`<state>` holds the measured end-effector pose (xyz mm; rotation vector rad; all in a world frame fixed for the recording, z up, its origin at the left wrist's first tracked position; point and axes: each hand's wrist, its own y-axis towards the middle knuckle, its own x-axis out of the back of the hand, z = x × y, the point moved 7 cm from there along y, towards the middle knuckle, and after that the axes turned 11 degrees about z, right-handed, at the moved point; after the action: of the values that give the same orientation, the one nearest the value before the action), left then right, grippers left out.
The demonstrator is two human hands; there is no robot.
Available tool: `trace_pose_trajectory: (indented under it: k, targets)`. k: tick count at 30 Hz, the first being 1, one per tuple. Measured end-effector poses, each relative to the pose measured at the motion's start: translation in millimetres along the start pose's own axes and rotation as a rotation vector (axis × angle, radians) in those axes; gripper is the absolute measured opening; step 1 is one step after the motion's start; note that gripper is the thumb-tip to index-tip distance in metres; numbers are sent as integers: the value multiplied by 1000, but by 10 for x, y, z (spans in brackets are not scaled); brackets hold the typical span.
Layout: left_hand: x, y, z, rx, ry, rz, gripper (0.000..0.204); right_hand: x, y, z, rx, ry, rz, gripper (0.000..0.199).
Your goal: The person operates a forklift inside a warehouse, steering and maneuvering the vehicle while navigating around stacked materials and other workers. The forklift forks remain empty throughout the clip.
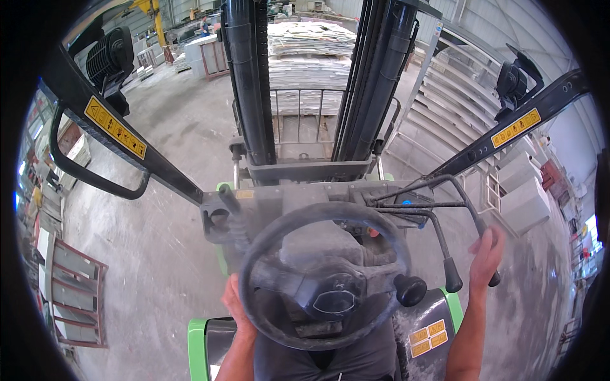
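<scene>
The forklift's black steering wheel [252,317] fills the lower middle, with a round spinner knob [411,290] on its right side. My left hand [235,305] is closed at the wheel's left rim, its fingers partly hidden. Over on the right, my right hand [488,254] is wrapped around the outer black control lever [469,200], whose tip shows below the palm. A second lever [452,274] with a black grip hangs just left of that hand, untouched. Behind the wheel is the dusty dashboard [305,193].
Ahead, past the dark mast [243,82] and load backrest [305,95], stand stacked pale slabs [311,41]. A slatted rack [451,108] rises front right, near white blocks [524,190]. Reddish metal frames [79,289] stand at left on the concrete floor [152,254].
</scene>
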<state>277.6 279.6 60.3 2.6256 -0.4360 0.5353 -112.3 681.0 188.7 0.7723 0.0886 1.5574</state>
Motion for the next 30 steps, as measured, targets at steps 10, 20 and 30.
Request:
trace_pose_trajectory:
  k: [10, 20, 30]
  targets:
    - [112, -277, 50, -25, 11, -26, 42, 104, 104, 209, 2, -71, 44, 34]
    - [180, -537, -60, 36, -114, -24, 45, 380, -254, 115, 61, -110, 36, 28]
    - [162, -645, -25, 70, -98, 3, 31, 530, -540, -40, -21, -221, 67, 28]
